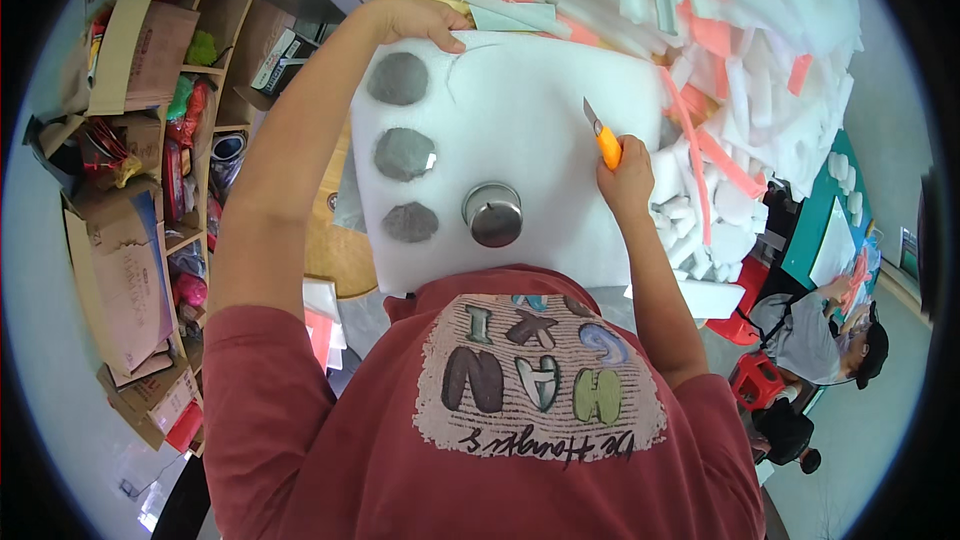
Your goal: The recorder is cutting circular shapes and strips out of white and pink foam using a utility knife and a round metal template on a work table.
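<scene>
A thick white foam sheet (540, 100) lies in front of me. Down its left side run three round holes with grey showing through. At the far left corner, my left hand (425, 22) grips the sheet's edge, thumb on top and the other fingers partly hidden. Beside that thumb a thin curved line marks the foam. My right hand (627, 178) is closed around an orange utility knife (608, 145), its blade out and pointing away from me, over the sheet's right part. A round metal tin (494, 214) stands on the foam near my body, right of the nearest hole.
White and pink foam offcuts (740, 70) are heaped at the far right of the wooden table (340, 260). Shelves with cardboard boxes (125, 270) line the left. To the right, people sit by a green table (812, 240), near red stools (757, 380).
</scene>
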Motion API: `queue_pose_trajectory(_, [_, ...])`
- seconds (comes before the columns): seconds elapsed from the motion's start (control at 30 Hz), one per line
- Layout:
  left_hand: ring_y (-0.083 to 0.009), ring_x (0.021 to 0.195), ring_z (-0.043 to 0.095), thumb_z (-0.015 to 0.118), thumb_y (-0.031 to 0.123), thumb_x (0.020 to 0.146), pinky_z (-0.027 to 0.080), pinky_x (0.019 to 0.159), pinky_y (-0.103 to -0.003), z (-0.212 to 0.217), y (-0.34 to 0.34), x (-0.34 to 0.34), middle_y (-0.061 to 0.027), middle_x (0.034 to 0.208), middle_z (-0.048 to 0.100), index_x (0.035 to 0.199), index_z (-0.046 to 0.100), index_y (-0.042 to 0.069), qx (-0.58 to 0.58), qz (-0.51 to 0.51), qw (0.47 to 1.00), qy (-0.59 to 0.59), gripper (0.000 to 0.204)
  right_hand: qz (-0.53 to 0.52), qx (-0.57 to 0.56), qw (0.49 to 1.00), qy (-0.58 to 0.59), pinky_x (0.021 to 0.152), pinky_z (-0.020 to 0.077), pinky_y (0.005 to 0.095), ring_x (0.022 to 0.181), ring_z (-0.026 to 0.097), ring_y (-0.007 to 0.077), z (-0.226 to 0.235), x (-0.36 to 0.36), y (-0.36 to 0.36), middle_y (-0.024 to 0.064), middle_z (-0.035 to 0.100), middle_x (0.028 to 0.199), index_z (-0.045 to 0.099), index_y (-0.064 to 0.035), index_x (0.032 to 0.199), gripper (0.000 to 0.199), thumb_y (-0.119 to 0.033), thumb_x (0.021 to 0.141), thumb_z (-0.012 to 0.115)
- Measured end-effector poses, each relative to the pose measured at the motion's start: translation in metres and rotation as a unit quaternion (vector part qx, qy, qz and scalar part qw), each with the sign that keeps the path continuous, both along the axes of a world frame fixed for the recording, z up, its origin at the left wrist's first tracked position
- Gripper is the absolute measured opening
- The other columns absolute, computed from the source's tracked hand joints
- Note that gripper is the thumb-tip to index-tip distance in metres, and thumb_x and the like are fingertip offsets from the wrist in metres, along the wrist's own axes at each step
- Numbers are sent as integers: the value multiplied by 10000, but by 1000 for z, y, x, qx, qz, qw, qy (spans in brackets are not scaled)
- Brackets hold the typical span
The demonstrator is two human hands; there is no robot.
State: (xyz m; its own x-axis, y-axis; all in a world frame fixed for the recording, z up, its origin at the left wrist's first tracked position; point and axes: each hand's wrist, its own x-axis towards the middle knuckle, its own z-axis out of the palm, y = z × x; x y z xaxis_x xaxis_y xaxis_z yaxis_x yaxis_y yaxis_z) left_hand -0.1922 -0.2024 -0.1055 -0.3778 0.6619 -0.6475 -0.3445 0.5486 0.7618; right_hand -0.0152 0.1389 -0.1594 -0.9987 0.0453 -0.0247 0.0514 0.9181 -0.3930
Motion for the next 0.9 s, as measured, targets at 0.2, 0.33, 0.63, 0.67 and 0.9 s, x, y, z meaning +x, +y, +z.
queue_pose_trajectory(0.2, [-146, 1010, 555, 620, 176, 803, 416, 911, -264, -20, -6, 11, -99, 1164, 570, 1219, 479, -53, 176, 129, 970, -103, 496, 55, -79, 995, 30, 742, 463, 386, 887, 561, 315, 8, -2, 16, 124, 569, 962, 527, -48, 1020, 317, -69, 720, 628])
queue_pose_trajectory(0.33, [-136, 961, 566, 615, 165, 801, 429, 877, -257, -18, -15, 15, -85, 1109, 590, 1181, 510, -45, 175, 132, 974, -62, 446, 17, -270, 963, -2, 741, 451, 295, 798, 562, 244, 49, -29, 2, 118, 573, 884, 528, -47, 1066, 323, -85, 763, 635])
queue_pose_trajectory(0.63, [-63, 784, 542, 647, 204, 800, 434, 710, -212, 8, -15, 13, -4, 883, 595, 930, 589, 33, 95, 92, 991, 31, 222, 273, -160, 947, -53, 776, 428, 276, 844, 529, 158, 136, -116, -90, 54, 549, 898, 519, -34, 1032, 342, 2, 714, 641])
queue_pose_trajectory(0.67, [-65, 783, 540, 651, 199, 798, 432, 708, -211, 8, -14, 15, 0, 878, 596, 915, 599, 32, 117, 106, 987, 32, 210, 324, -124, 937, -34, 748, 448, 296, 832, 557, 210, 140, -123, -89, 67, 570, 895, 538, -53, 1008, 335, 0, 696, 648])
queue_pose_trajectory(0.9, [-90, 837, 533, 662, 170, 781, 420, 766, -230, 4, -20, 23, -6, 870, 605, 920, 641, 15, 148, 183, 972, 10, 210, 512, 116, 850, 34, 660, 479, 338, 763, 598, 231, 204, -163, -125, 17, 613, 895, 645, -131, 956, 355, 13, 633, 674])
